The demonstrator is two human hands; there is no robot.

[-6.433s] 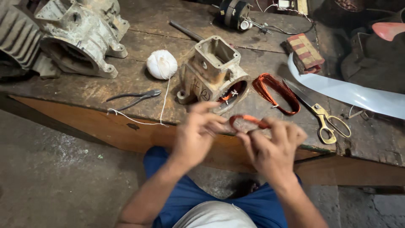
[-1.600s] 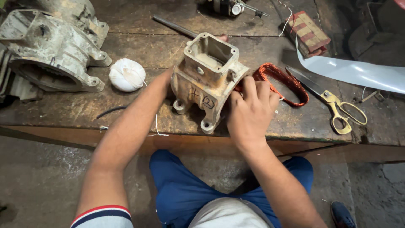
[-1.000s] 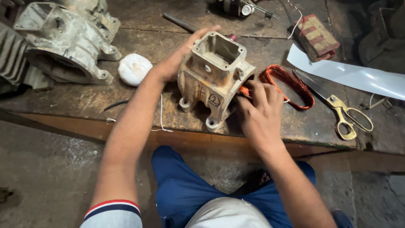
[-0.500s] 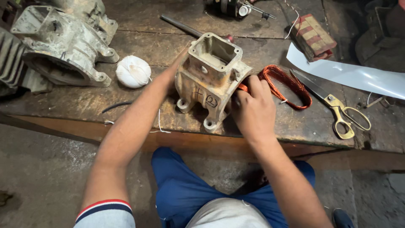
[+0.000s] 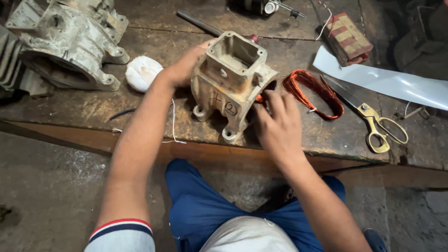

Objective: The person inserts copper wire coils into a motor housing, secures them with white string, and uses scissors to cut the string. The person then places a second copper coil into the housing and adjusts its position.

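Both hands on a small cast motor housing at the near edge of the wooden bench.

Head view: the left hand [image 5: 183,69] braces the far side of the motor housing [image 5: 232,84], fingers hidden behind it, so its grip cannot be told; the right hand [image 5: 278,125] presses curled fingertips into the housing's open end, where copper winding shows. The casting looks heavy, rigid, rough-skinned; best held by its body or feet. A loose copper coil [image 5: 313,92], soft and easily bent, lies just beyond the right hand.

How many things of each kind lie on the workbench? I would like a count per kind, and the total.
Metal motor housings: 2
Copper wire coils: 1
Scissors: 1
Balls of white string: 1
White sheets: 1
Striped blocks: 1
Metal rods: 1
Total: 8
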